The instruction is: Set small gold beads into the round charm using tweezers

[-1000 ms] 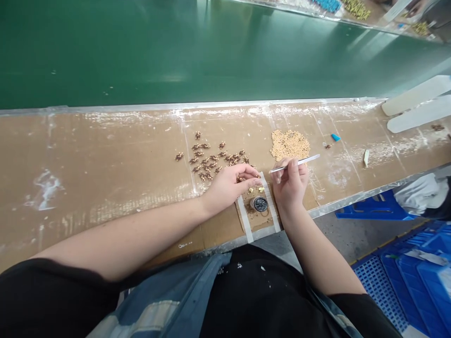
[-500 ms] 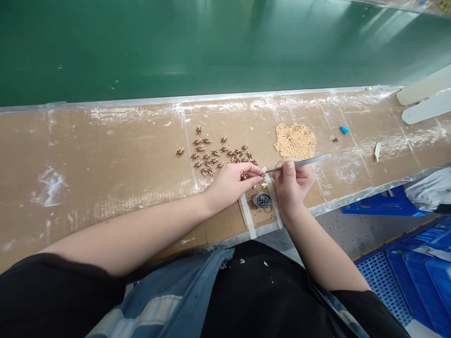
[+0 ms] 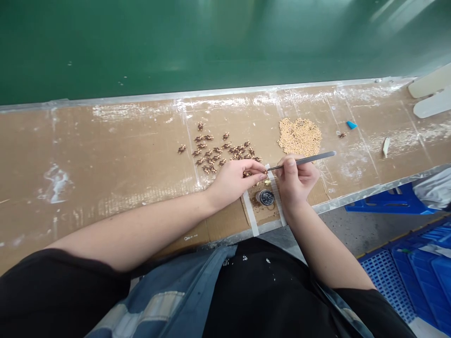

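Observation:
My left hand pinches a small brown-and-tan piece between thumb and fingertips. In my right hand is a slim metal tool, held like a pen, its thin tip meeting the piece at my left fingertips. Just below the hands sits a small round pot of dark, glossy material. Many brown-and-tan pieces lie scattered beyond my left hand. Past my right hand spreads a flat pile of small tan pieces.
Brown cardboard covers the table, with white tape strips beside the pot. To the right are a blue piece, a whitish sliver and pale rounded boards. Blue crates stand below the table's right side.
The view has shifted slightly, so the table things appear a little further right and higher. Both hands keep their holds, with the tool tip still at the small piece.

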Motion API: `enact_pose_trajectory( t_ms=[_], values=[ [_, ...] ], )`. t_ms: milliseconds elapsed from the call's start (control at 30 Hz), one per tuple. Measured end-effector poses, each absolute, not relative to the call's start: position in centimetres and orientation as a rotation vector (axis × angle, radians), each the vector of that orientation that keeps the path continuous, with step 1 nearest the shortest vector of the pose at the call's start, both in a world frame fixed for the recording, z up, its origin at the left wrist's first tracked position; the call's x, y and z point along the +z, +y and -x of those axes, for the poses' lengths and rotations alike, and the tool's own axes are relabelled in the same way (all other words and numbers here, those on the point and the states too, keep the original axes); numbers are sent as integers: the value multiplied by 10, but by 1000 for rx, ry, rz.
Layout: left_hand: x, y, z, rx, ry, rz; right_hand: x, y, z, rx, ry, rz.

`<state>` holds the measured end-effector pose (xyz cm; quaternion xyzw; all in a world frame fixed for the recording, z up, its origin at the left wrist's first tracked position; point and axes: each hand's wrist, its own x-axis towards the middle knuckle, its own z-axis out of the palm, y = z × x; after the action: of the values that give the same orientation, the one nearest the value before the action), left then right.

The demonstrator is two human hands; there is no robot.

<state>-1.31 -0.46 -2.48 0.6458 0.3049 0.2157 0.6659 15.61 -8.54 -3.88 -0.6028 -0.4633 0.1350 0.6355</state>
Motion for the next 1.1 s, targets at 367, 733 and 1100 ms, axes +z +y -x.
enact_pose_trajectory(
  t_ms=[367,733,1100],
  values=[
    [-17,-5,14,483,772,-1493,-36,-86,-155,310,-1112,1380],
    [-15,-3,14,478,750,-1503,-38,-82,-154,373,-966,1396],
    [-19,-4,14,525,716,-1432,-42,-81,-154,372,-874,1362]
  ],
)
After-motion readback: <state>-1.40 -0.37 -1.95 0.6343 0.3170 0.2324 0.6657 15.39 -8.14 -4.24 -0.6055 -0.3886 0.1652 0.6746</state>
